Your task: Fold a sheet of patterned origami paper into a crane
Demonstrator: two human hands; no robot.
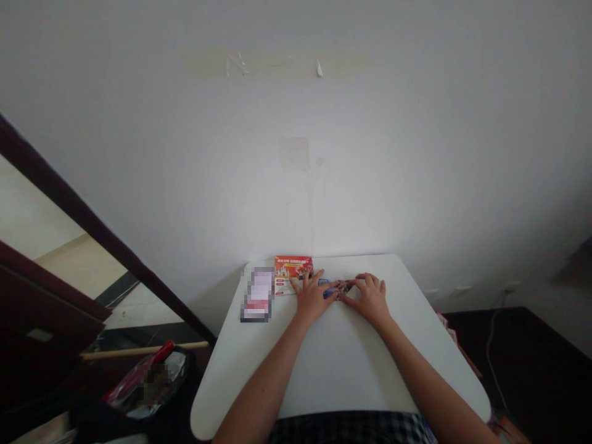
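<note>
A small printed piece (342,288), dark and multicoloured with blue at its left end, lies between my hands near the table's far side; it looks like a card or folded paper, too small to tell which. My left hand (312,300) has its thumb and index finger at the left end, its other fingers spread towards a red and white leaflet (291,266). From the other side, my right hand (371,299) pinches the right end between thumb and index finger. Its remaining fingers are bent above the table. The leaflet's right part is hidden behind my left hand.
A blurred-out phone-like object (259,295) lies left of the leaflet on the white table (337,370). Beyond the table rises a pale wall (393,185). On the floor at left stands a dark bag (178,376) with red and clear packaging; a cable (491,345) runs down at right.
</note>
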